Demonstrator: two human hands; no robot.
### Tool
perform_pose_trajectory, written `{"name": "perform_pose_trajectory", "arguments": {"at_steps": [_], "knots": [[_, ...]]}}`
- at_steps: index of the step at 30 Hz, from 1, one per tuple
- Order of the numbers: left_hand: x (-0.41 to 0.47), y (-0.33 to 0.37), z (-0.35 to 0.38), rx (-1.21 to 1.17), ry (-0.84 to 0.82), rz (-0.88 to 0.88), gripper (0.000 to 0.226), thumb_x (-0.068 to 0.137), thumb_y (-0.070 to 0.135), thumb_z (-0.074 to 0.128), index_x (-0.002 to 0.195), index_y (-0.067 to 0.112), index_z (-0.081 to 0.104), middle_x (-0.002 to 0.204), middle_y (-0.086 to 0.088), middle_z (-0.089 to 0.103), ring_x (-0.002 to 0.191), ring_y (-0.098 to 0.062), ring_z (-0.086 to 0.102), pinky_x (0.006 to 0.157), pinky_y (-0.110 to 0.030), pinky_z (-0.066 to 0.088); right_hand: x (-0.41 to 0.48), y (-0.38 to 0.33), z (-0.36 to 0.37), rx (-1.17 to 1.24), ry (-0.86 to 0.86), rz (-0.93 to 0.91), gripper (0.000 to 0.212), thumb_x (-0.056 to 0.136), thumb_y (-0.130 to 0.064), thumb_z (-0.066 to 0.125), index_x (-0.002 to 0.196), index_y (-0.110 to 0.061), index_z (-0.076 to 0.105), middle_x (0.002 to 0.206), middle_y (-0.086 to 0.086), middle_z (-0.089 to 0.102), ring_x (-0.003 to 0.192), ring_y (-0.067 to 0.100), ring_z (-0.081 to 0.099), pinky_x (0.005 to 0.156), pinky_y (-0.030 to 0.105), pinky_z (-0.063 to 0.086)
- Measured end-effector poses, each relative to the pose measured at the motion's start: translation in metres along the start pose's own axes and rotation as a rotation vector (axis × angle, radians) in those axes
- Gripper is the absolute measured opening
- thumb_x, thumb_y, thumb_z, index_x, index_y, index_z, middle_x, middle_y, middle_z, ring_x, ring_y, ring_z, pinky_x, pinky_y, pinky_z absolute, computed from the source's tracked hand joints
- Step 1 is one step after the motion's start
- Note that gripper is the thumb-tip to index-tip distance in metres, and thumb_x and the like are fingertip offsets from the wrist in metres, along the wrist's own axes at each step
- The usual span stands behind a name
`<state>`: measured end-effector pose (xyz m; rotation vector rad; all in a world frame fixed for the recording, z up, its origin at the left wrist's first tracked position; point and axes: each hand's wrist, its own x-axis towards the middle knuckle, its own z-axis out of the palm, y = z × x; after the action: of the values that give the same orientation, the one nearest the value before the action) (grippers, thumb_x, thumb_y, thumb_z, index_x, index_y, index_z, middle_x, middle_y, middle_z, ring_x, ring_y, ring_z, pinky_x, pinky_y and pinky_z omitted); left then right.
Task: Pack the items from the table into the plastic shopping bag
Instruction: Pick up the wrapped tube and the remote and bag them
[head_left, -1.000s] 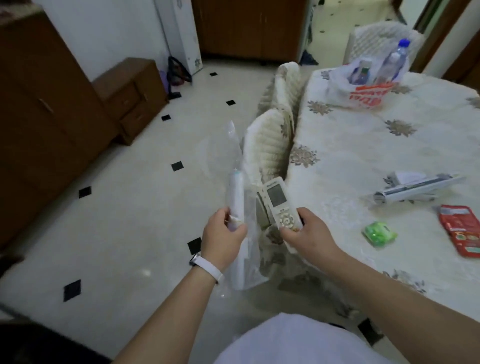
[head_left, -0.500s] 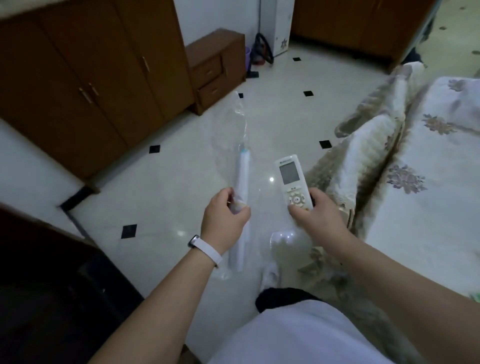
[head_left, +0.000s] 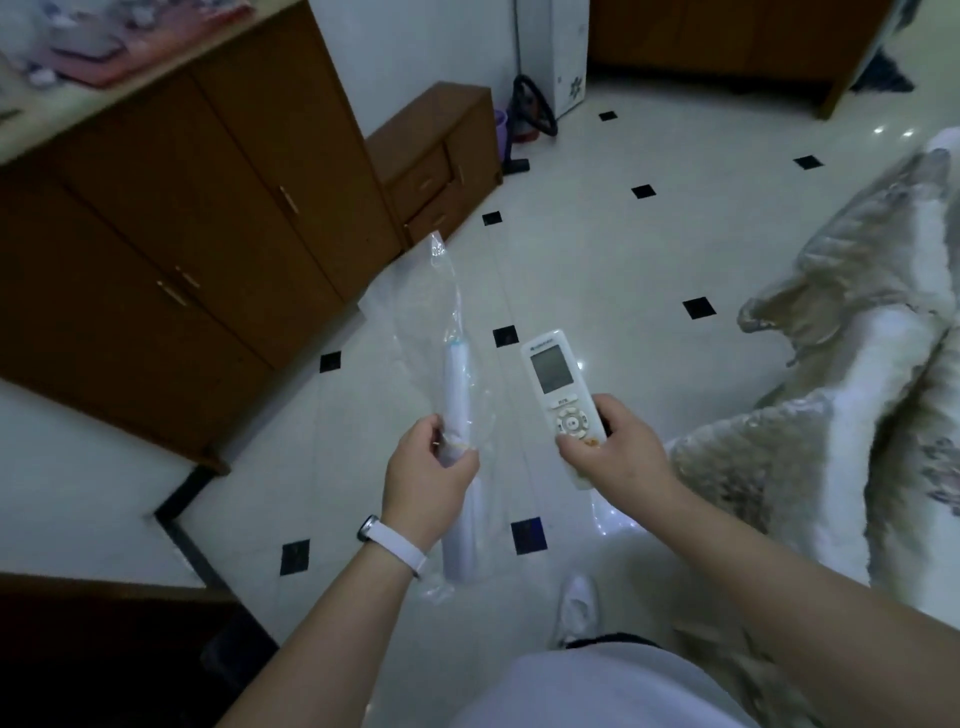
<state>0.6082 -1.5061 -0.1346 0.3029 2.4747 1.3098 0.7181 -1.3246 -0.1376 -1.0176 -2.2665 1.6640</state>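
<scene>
Change: both hands keep the same grips as half a second ago, while the view has swung left and shows more of the wooden cabinet (head_left: 171, 249).
Floor (head_left: 623, 270): pale glossy tiles with small black diamonds, under everything held.
Cabinet: brown doors along the left, with clutter on its top, too blurred to name.
Chair covers (head_left: 857, 374): pale patterned fabric at the right edge.
Drawer unit (head_left: 441, 156): low and brown, standing against the far wall.
Left hand (head_left: 428, 483): fingers clenched round the middle of the electric toothbrush (head_left: 457, 395), through its clear plastic sleeve (head_left: 441, 291); a white wristband (head_left: 395, 545) sits on the wrist.
Electric toothbrush: in the air over the floor, its long axis near upright in the picture; the teal-ringed top points away from the person and the base toward them.
Right hand (head_left: 613, 449): grasping the lower end of the remote control (head_left: 558, 389), thumb on the bottom buttons.
Remote control: just right of the toothbrush and apart from it, face up; its long axis runs away from the person, screen end farthest and leaning slightly left.
Shoe (head_left: 576, 608): white, on the floor below the hands.
</scene>
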Motion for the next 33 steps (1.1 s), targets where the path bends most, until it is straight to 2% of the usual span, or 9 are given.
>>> {"name": "perform_pose_trajectory", "arguments": {"at_steps": [8,11,15,17,20,24,27,33], "knots": [[0.104,0.044,-0.001,-0.014,-0.039,0.063,0.016,0.079,0.014,0.071,0.089,0.024,0.062,0.081,0.004,0.067,0.073,-0.013,0.063,0.070,-0.041,0.057,0.085,-0.040,0.000,0.033,0.059,0.038,0.018,0.082,-0.024,0.070,0.097,-0.027,0.060,0.084,-0.009,0.068,0.073,0.008,0.066,0.062,0.027,0.055],[0.148,0.045,-0.004,-0.010,-0.063,0.084,0.017,0.079,0.014,0.071,0.089,0.023,0.061,0.084,0.000,0.067,0.078,-0.021,0.064,0.072,-0.044,0.056,0.114,-0.048,0.008,0.004,0.116,0.063,0.020,0.081,-0.025,0.072,0.095,-0.029,0.057,0.082,-0.011,0.067,0.066,0.000,0.063,0.053,0.018,0.049],[0.212,0.043,-0.007,-0.019,-0.142,0.114,0.021,0.079,0.014,0.071,0.086,0.030,0.059,0.084,0.003,0.068,0.076,-0.015,0.065,0.070,-0.039,0.058,0.158,-0.059,0.028,-0.023,0.200,0.112,0.022,0.080,-0.026,0.073,0.095,-0.029,0.057,0.081,-0.011,0.067,0.063,-0.002,0.062,0.048,0.013,0.044],[0.247,0.043,-0.013,-0.030,-0.186,0.145,0.026,0.079,0.014,0.071,0.084,0.035,0.057,0.084,0.005,0.067,0.075,-0.012,0.065,0.068,-0.034,0.056,0.182,-0.071,0.041,-0.030,0.241,0.131,0.021,0.080,-0.026,0.072,0.093,-0.029,0.056,0.081,-0.011,0.067,0.064,0.000,0.063,0.050,0.015,0.045],[0.307,0.038,-0.024,-0.029,-0.259,0.191,0.025,0.077,0.015,0.072,0.084,0.034,0.058,0.084,0.005,0.067,0.074,-0.012,0.064,0.067,-0.032,0.054,0.219,-0.095,0.066,-0.012,0.322,0.166,0.022,0.079,-0.025,0.072,0.091,-0.029,0.055,0.080,-0.009,0.068,0.068,0.008,0.066,0.057,0.027,0.053],[0.386,0.042,-0.038,-0.017,-0.326,0.238,0.021,0.076,0.017,0.072,0.081,0.031,0.057,0.082,0.003,0.066,0.075,-0.017,0.063,0.066,-0.033,0.052,0.261,-0.136,0.097,-0.011,0.381,0.154,0.023,0.081,-0.022,0.072,0.091,-0.032,0.054,0.080,-0.009,0.067,0.060,0.000,0.062,0.047,0.013,0.045],[0.428,0.052,-0.041,-0.041,-0.356,0.263,0.016,0.075,0.022,0.073,0.081,0.027,0.058,0.078,0.005,0.065,0.071,-0.017,0.061,0.061,-0.028,0.049,0.282,-0.160,0.106,0.037,0.443,0.145,0.021,0.081,-0.021,0.071,0.090,-0.030,0.055,0.079,-0.008,0.066,0.056,-0.001,0.060,0.044,0.012,0.041],[0.488,0.092,-0.009,-0.016,-0.475,0.345,0.019,0.074,0.018,0.071,0.087,0.027,0.060,0.082,0.005,0.067,0.077,-0.017,0.063,0.070,-0.035,0.052,0.319,-0.162,0.093,0.084,0.574,0.218,0.019,0.080,-0.021,0.071,0.089,-0.028,0.056,0.079,-0.007,0.066,0.057,0.000,0.060,0.046,0.014,0.043]]}}
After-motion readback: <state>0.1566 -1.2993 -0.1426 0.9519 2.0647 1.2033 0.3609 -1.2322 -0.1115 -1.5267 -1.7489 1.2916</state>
